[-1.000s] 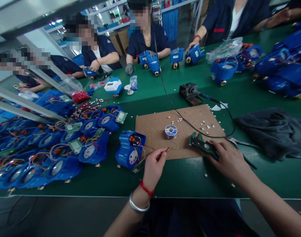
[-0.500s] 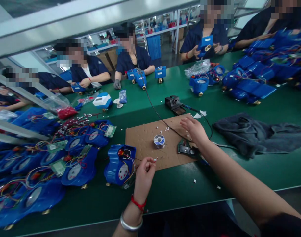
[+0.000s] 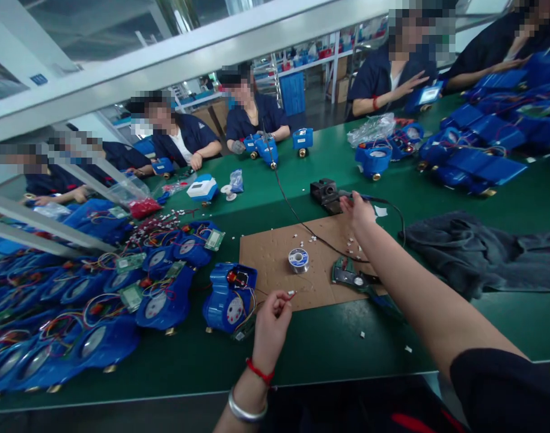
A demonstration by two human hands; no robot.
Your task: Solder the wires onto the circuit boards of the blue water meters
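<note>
My left hand (image 3: 273,319) is closed in a pinch on a thin red wire (image 3: 294,295) with a small white piece at its end, over the cardboard's front edge. Left of it stands an open blue water meter (image 3: 229,297) with a dial and loose wires. My right hand (image 3: 359,211) reaches to the soldering iron (image 3: 344,195), its fingers closed around the handle, which rests in the black stand (image 3: 323,193). Between the hands a solder spool (image 3: 299,261) sits on the cardboard sheet (image 3: 268,255). Below my right forearm lies a wire stripper (image 3: 347,275).
Many blue meters (image 3: 161,300) with wires and boards crowd the left side. A dark cloth (image 3: 464,246) lies at right, with more meters (image 3: 473,162) behind. A black cable (image 3: 288,201) crosses the table (image 3: 265,207). Several co-workers sit opposite. A metal beam (image 3: 211,51) spans above.
My right hand has moved forward from above the cardboard to the soldering iron's handle. My left hand keeps its pinch on the wire. The view has shifted slightly.
</note>
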